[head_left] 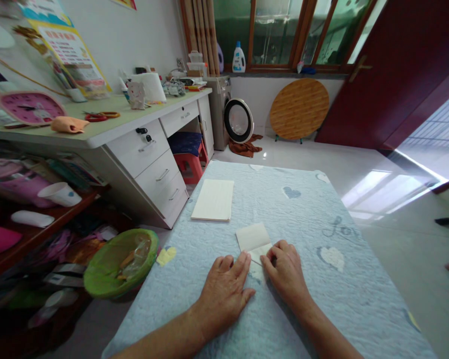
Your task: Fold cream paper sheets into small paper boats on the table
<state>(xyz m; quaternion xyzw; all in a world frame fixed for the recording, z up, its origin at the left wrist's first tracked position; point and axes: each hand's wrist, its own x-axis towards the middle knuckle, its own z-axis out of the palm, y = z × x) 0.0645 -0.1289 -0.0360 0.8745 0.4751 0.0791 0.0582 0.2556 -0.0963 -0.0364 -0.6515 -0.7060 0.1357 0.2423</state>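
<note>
A small piece of creased white paper (253, 236) lies on the light blue quilted cloth, with a fold line across it and its near part folded to a slanting edge. My left hand (225, 286) rests flat on the cloth, its fingers stretched out and the fingertips touching the paper's near left corner. At the near right side, my right hand (287, 269) is closed, thumb and curled fingers pinching the paper's edge. Part of that edge is hidden under the fingers. Farther off to the left lies a pad of pale paper (213, 199), apart from both hands.
The cloth (284, 219) covers the table. On its left stand a green-lined bin (97, 269) and a crowded shelf (71, 214). A desk (142, 114) holds scissors (96, 117) and a pink clock (32, 107). Behind are a stool (189, 144) and an open-doored washing machine (219, 109).
</note>
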